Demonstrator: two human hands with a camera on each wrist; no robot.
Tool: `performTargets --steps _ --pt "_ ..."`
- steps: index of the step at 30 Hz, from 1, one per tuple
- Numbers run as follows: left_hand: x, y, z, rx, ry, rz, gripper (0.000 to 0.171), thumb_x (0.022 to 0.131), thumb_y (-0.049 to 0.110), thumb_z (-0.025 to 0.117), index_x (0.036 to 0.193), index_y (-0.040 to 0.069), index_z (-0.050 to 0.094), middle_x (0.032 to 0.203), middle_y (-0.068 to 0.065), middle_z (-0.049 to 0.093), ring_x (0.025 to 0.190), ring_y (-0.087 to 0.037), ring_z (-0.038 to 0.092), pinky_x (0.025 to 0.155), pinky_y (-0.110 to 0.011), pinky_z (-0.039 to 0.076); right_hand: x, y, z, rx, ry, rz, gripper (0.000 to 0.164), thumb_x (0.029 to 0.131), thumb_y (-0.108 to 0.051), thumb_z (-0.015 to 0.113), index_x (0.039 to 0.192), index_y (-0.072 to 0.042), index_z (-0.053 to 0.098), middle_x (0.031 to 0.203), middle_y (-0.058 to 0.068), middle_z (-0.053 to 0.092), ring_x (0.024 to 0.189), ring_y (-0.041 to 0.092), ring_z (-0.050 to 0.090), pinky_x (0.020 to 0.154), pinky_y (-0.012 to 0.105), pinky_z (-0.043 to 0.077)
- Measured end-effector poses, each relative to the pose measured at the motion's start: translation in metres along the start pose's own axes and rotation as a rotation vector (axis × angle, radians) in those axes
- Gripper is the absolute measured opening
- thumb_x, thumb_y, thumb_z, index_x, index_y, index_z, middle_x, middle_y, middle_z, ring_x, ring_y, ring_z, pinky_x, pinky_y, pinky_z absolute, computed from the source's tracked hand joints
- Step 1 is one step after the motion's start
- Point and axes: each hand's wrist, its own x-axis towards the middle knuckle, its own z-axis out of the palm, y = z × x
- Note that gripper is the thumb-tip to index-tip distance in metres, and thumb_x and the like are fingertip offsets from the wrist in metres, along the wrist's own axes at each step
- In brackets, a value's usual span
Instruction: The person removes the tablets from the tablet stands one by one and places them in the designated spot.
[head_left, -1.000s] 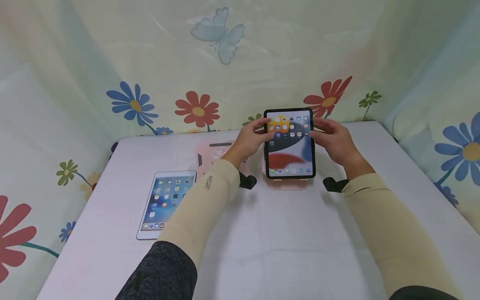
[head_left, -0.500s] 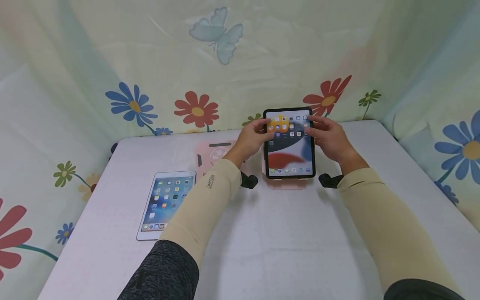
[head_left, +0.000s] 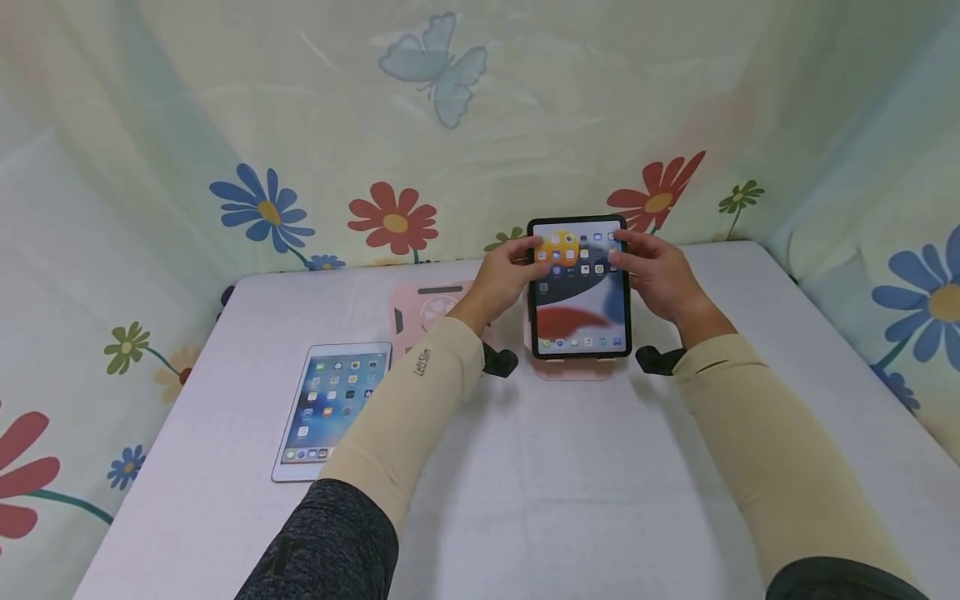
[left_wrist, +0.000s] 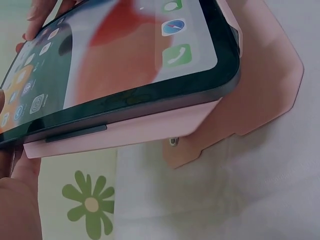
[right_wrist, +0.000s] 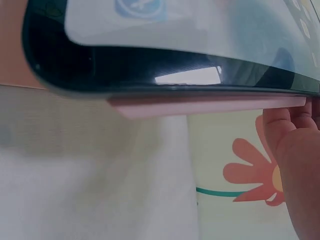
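Observation:
A black-edged tablet (head_left: 573,308), its home screen lit, leans upright on a pink metal stand (head_left: 573,374) near the table's back edge. My left hand (head_left: 498,279) grips its upper left side, thumb at the front. On the upper right side my right hand (head_left: 660,279) holds it, with fingers lapping onto the screen. In the left wrist view the stand's back plate (left_wrist: 135,130) lies behind the tablet, above the foot (left_wrist: 265,75). The right wrist view shows several fingers (right_wrist: 280,122) of that hand curled at the plate's edge (right_wrist: 210,106).
A white tablet (head_left: 330,417) with a lit screen lies flat at left, partly behind my left sleeve. Another pink stand (head_left: 408,312) is behind my left forearm. Black camera mounts (head_left: 498,361) jut from both wrists. A flowered curtain (head_left: 300,100) encloses the white-covered table (head_left: 570,492).
My right hand has shifted slightly left, its fingers coming farther onto the tablet's screen. The left hand and the tablet have hardly moved.

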Motion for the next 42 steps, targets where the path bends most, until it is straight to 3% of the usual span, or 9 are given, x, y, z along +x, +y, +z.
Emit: performTargets --steps 5,17,30,42 --pt "-0.001 0.001 -0.001 -0.006 -0.001 -0.004 0.047 0.094 0.010 0.071 0.139 0.016 0.059 0.132 -0.003 0.056 0.118 -0.017 0.055 0.093 -0.025 0.052 -0.001 -0.004 0.001 0.016 -0.006 -0.005 0.060 0.100 -0.028 0.063 0.153 -0.011 0.041 0.144 0.012 0.040 0.121 0.025 0.045 0.114 0.046 0.033" --pt "-0.005 0.005 -0.002 0.021 0.010 0.016 0.046 0.095 0.011 0.070 0.139 0.019 0.059 0.134 0.001 0.054 0.116 -0.017 0.056 0.093 -0.025 0.052 -0.003 -0.009 0.000 -0.012 -0.006 -0.015 0.060 0.100 -0.028 0.063 0.153 -0.011 0.041 0.150 0.014 0.039 0.120 0.022 0.047 0.113 0.041 0.034" --pt "-0.008 0.007 -0.003 0.042 0.022 0.025 0.045 0.094 0.012 0.072 0.137 0.021 0.061 0.131 0.003 0.055 0.114 -0.015 0.056 0.093 -0.025 0.052 -0.007 -0.012 -0.001 -0.125 0.024 -0.083 0.056 0.100 -0.029 0.062 0.151 -0.012 0.046 0.143 0.013 0.046 0.116 0.020 0.052 0.109 0.038 0.041" --pt "-0.012 0.015 -0.004 0.061 0.019 0.016 0.044 0.093 0.009 0.073 0.133 0.025 0.064 0.128 0.005 0.055 0.112 -0.016 0.057 0.091 -0.026 0.053 -0.015 -0.019 -0.002 -0.128 0.047 -0.113 0.053 0.100 -0.030 0.062 0.150 -0.017 0.048 0.140 0.009 0.045 0.114 0.022 0.052 0.096 0.029 0.050"
